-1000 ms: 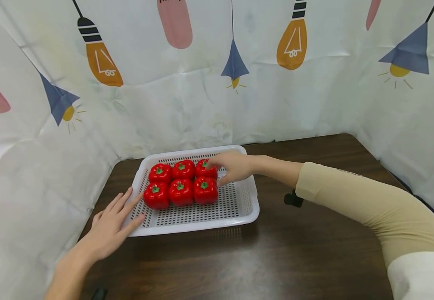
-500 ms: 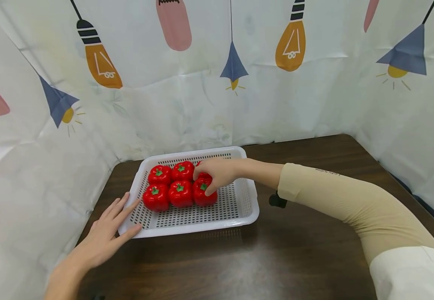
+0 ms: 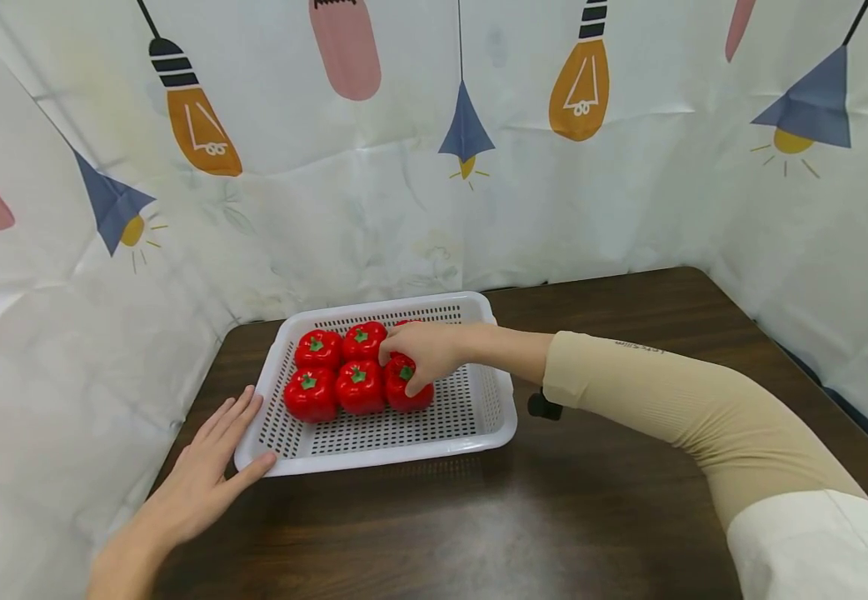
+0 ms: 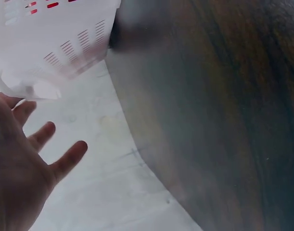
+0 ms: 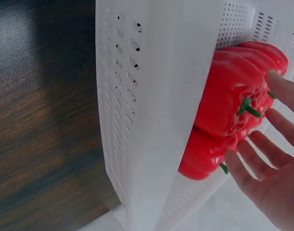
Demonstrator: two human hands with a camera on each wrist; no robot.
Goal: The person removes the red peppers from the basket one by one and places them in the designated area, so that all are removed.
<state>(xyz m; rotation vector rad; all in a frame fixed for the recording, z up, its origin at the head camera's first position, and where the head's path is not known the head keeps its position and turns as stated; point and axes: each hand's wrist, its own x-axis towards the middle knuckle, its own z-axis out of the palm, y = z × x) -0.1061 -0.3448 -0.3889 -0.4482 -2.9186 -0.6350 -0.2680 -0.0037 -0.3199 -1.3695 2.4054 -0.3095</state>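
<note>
My right hand [image 3: 430, 350], fingers loosely spread, hovers over the peppers at the basket's [image 3: 389, 455] right, apparently gripping nothing. I'd cup the near-right pepper [image 3: 398, 393] by its sides, sparing its neighbours, while my left hand [image 3: 202, 471], straight-fingered and ungripping, steadies the basket's near-left corner.

Red peppers [image 3: 360, 388]: plastic-looking, smooth, high gloss with bright highlights; green stems [image 5: 248, 107], less shiny. White basket [image 3: 374, 456]: moulded plastic, smooth, soft sheen on the rim, perforated base and walls. Tabletop [image 3: 591, 500]: dark brown wood or wood-effect, visible grain, semi-gloss with a hazy reflected glare. Backdrop [image 3: 374, 217]: printed sheet, apparently cloth, mainly matt, creased. Beige sleeve [image 3: 674, 400]: stretch knit fabric, matt, finely ribbed, wrinkled. White sleeve [image 3: 809, 542]: cloth, matt, smooth.
</note>
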